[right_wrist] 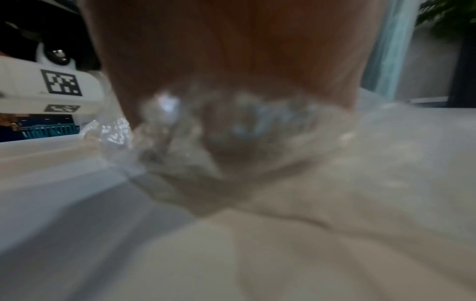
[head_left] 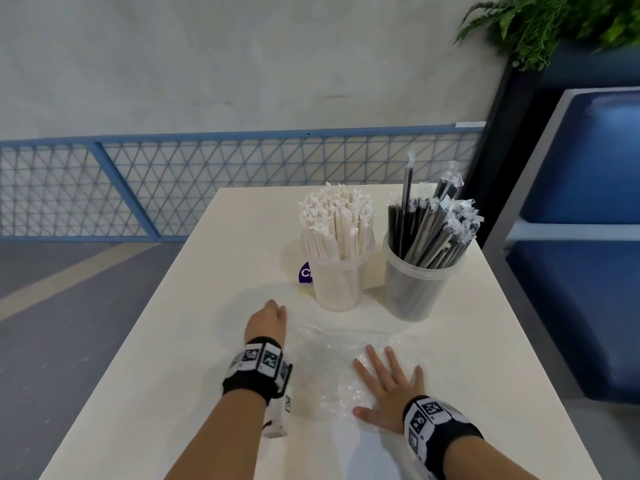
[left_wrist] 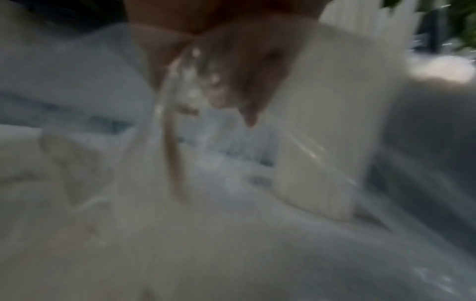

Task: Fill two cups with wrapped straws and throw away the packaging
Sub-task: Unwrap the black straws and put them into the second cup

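Note:
Two clear cups stand at the back of the white table (head_left: 166, 358). The left cup (head_left: 337, 282) is packed with white paper-wrapped straws, the right cup (head_left: 420, 285) with black straws in clear wrap. Crumpled clear plastic packaging (head_left: 325, 344) lies flat in front of them, a purple label (head_left: 304, 271) showing beside the left cup. My left hand (head_left: 272, 315) has its fingers curled down on the packaging's left end; the blurred left wrist view shows the fingers (left_wrist: 231, 77) pinching gathered film (left_wrist: 226, 158). My right hand (head_left: 388, 386) lies flat with spread fingers, pressing on the packaging's near end (right_wrist: 180, 126).
A blue cushioned bench (head_left: 585, 209) stands close to the table's right side, with a green plant (head_left: 554, 22) above it. A blue mesh railing (head_left: 207, 188) runs behind the table. The table's left edge drops to a grey floor (head_left: 52, 306).

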Demonstrator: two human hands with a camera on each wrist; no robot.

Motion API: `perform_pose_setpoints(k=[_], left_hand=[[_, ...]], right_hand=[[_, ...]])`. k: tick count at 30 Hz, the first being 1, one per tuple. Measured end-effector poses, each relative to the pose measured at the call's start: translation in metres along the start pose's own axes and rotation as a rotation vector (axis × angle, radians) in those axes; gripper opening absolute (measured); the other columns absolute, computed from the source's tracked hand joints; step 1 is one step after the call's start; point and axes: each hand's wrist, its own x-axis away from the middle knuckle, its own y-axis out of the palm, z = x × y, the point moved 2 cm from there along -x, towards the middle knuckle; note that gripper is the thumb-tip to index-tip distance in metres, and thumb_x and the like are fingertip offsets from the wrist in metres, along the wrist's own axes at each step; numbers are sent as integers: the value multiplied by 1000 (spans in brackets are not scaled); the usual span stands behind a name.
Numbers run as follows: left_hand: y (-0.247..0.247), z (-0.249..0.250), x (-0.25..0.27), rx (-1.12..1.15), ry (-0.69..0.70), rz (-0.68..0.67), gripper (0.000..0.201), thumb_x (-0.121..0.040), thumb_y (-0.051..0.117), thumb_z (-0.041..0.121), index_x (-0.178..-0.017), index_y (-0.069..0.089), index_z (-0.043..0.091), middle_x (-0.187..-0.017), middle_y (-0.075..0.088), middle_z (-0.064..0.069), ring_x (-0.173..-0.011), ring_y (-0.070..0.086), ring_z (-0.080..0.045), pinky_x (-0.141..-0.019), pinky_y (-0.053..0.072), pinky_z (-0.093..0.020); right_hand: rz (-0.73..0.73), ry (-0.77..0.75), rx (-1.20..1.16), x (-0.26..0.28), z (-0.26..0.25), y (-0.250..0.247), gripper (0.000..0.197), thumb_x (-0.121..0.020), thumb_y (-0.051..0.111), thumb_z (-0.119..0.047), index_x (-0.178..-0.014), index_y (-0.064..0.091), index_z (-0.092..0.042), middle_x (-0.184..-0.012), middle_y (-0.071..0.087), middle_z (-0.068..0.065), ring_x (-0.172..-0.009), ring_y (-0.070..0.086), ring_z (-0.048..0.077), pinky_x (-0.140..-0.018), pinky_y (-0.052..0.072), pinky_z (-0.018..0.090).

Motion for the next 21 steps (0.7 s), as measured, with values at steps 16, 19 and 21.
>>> perform_pose_setpoints(k=[16,19,21], left_hand=[[81,18,67,-616,268,-572,92,-86,41,60,-145,-16,18,-153,-27,1,-141,-22,-32,-110,-1,-64],[76,-1,47,-548,217,-611,104,-74,46,73,-143,-20,32,-151,-31,11,-139,-28,-33,-107,-5,-67],[70,-11,40,-516,191,-606,107,-67,49,77,-141,-20,41,-150,-33,12,-138,-30,-31,-105,-9,-68]], right_hand=[[-7,75,-33,-4,-3,-4,81,-77,10,-79,-138,-27,-40,-139,-46,-8,-136,-35,24,-104,-7,71],[-5,65,-55,-2,-1,-7,78,-85,21,-72,-138,-27,-41,-132,-49,-10,-136,-36,23,-104,-7,70],[-3,56,-65,-2,1,-8,78,-84,22,-71,-138,-27,-42,-132,-49,-11,-136,-36,22,-105,-8,69]])
